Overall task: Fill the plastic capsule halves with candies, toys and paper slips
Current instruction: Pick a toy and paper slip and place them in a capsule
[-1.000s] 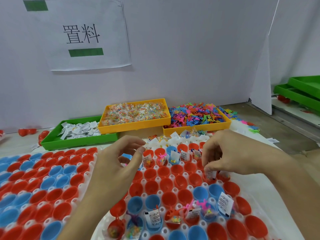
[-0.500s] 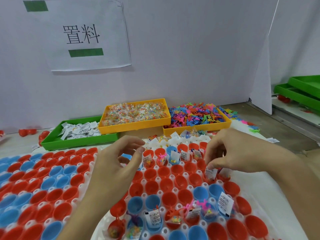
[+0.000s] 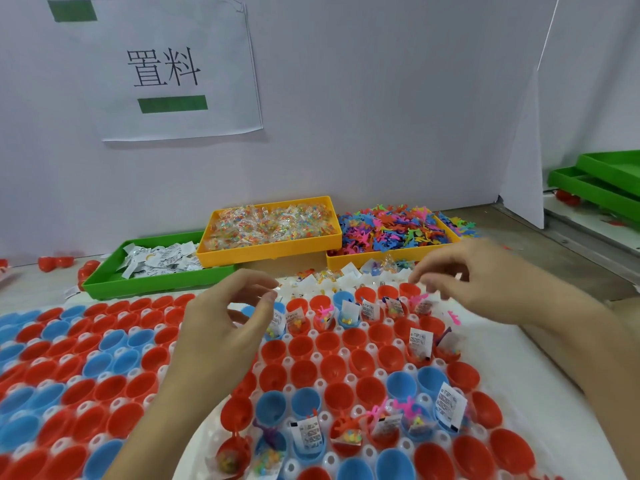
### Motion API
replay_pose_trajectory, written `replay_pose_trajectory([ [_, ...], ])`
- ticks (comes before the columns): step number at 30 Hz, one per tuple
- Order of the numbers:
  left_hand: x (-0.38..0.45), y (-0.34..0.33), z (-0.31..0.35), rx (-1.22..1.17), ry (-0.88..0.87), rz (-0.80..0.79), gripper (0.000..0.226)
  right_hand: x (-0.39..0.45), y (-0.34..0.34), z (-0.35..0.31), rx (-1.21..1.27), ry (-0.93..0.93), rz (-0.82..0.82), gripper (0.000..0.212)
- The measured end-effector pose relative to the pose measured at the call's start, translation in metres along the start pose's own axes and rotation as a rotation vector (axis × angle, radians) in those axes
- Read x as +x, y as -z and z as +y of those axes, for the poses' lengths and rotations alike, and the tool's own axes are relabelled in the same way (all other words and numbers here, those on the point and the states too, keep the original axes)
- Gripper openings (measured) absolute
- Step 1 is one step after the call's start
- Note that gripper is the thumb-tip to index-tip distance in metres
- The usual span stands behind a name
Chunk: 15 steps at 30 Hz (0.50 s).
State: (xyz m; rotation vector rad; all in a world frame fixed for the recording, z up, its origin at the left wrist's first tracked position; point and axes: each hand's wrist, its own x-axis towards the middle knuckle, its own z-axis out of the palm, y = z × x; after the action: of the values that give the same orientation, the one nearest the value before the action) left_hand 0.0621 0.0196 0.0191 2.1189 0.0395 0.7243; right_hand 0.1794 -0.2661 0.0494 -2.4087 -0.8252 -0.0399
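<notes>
Three trays [image 3: 270, 249] (green, two yellow) line the white wall [image 3: 381, 98].

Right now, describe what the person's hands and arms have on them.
Both are bare. The left hand and right hand wear no gloves, rings or watch that can be seen. Both forearms are uncovered to the frame's edge, with no sleeve in view.

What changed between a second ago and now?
The right hand has lifted off the red capsule half near the right edge, leaving a paper slip standing in it, and now hovers higher and further back; no grip visible. The left hand stays put, thumb and forefinger curled; whether it pinches anything is unclear. The trays and the other capsule halves are unchanged.
</notes>
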Motion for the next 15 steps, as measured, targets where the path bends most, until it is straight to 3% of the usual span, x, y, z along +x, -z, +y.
replay_pose_trajectory([
  [5,0.005,0.006,-0.013,0.143,0.139,0.098,0.023,0.009,0.002,0.053,-0.095,-0.263,0.374,0.029],
  [9,0.005,0.006,-0.015,0.206,0.183,0.119,0.021,0.009,-0.002,0.085,-0.116,-0.464,0.344,0.028],
  [15,0.004,0.004,-0.015,0.204,0.184,0.099,0.017,0.011,-0.020,0.093,-0.158,-0.555,0.209,0.018],
])
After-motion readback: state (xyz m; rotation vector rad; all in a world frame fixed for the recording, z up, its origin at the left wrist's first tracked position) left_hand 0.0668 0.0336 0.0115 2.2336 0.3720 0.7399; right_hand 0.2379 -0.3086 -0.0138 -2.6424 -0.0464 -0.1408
